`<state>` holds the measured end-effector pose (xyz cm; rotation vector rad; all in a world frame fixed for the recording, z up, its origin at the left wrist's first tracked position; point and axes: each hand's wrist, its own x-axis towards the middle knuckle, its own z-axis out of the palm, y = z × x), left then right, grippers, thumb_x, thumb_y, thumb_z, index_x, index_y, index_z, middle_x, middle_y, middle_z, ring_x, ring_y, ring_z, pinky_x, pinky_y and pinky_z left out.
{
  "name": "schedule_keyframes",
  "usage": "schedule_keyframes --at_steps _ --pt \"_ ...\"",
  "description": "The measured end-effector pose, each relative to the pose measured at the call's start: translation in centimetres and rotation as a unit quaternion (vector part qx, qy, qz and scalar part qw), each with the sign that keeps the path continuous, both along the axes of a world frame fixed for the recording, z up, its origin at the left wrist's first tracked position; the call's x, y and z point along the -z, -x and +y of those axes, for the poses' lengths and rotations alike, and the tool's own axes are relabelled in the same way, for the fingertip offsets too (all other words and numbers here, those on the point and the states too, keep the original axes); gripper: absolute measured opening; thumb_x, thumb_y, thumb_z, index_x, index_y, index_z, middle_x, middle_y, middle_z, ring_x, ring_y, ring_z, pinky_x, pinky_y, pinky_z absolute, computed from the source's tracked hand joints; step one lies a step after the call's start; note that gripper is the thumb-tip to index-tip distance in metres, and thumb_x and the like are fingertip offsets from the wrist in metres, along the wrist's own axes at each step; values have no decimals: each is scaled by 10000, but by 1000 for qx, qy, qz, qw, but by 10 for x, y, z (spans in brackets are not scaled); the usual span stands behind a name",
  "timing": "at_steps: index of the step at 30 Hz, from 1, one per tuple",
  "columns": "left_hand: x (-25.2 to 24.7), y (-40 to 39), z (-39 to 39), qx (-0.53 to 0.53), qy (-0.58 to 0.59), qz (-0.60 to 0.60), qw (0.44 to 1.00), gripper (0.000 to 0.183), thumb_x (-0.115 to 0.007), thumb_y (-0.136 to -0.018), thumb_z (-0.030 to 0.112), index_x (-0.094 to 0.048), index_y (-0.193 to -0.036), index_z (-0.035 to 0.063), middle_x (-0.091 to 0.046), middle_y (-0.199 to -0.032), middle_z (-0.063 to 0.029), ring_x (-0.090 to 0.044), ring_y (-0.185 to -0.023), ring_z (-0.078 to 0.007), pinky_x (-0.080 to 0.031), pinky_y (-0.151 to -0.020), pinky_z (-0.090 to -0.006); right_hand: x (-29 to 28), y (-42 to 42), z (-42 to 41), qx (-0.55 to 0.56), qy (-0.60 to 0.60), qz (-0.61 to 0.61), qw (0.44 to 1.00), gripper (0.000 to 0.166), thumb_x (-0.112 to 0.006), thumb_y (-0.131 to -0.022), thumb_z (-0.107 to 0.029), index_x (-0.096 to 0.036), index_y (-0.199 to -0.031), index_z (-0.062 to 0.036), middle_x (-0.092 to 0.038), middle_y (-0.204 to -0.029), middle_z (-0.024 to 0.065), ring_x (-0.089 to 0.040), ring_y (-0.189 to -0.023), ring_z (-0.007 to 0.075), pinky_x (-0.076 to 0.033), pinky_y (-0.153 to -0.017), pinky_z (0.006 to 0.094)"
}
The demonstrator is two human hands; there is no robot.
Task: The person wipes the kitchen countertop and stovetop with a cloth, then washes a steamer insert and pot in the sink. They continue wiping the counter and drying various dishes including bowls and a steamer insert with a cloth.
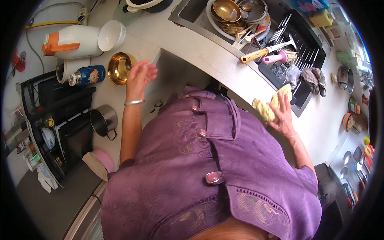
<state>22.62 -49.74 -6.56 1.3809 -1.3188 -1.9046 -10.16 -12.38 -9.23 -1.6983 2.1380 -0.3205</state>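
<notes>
My left hand (141, 76), with a metal bangle on the wrist, is raised beside a shiny gold-coloured bowl (118, 69) on the counter. Its fingers are loosely bent and nothing is in them; it overlaps the bowl's right edge in view, and I cannot tell if they touch. At the counter's front edge on the right, my right hand (281, 115) has its fingers spread over a yellow cloth (265, 109), gripped against the palm. Left of the bowl lie a blue bottle (91, 75) with a metallic cap and a white jug with an orange handle (72, 41). A white bowl (109, 36) sits by the jug.
A sink (192, 15) holds stacked gold bowls (227, 10) and lidded metalware. Across its black drying rack (312, 45) lie a wooden-handled cleaver-like tool (255, 56), a pink brush (274, 57) and grey rags (313, 78). A steel pot (105, 120) and black shelf rack (75, 135) stand left.
</notes>
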Motion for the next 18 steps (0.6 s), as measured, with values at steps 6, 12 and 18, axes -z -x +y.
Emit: schedule_keyframes --at_steps 6,12,18 --pt "13 -28 14 -18 -29 11 999 272 -463 -893 199 -483 -1103 29 -578 -970 -115 -580 -831 -164 -482 -716 -262 28 -60 -109 -74 48 72 994 643 -643 -662 -424 -447 -1244 -233 -175 -1398 184 -96 -1278 434 -167 -1023 498" --pt "9 -36 23 -13 -2 19 1000 279 -464 -895 221 -482 -1099 31 -581 -959 -100 -574 -830 -145 -474 -704 -251 47 -137 -282 -88 179 61 978 557 -559 -763 -387 -404 -1253 -172 -313 -1318 192 -225 -1244 405 -240 -976 522" --pt "9 -62 33 -57 5 19 998 265 -458 -897 200 -478 -1099 30 -578 -964 -109 -571 -832 -152 -473 -709 -256 76 -129 -413 -15 264 42 963 509 -467 -805 -462 -493 -1166 -104 -371 -1288 167 -267 -1228 360 -252 -975 476"
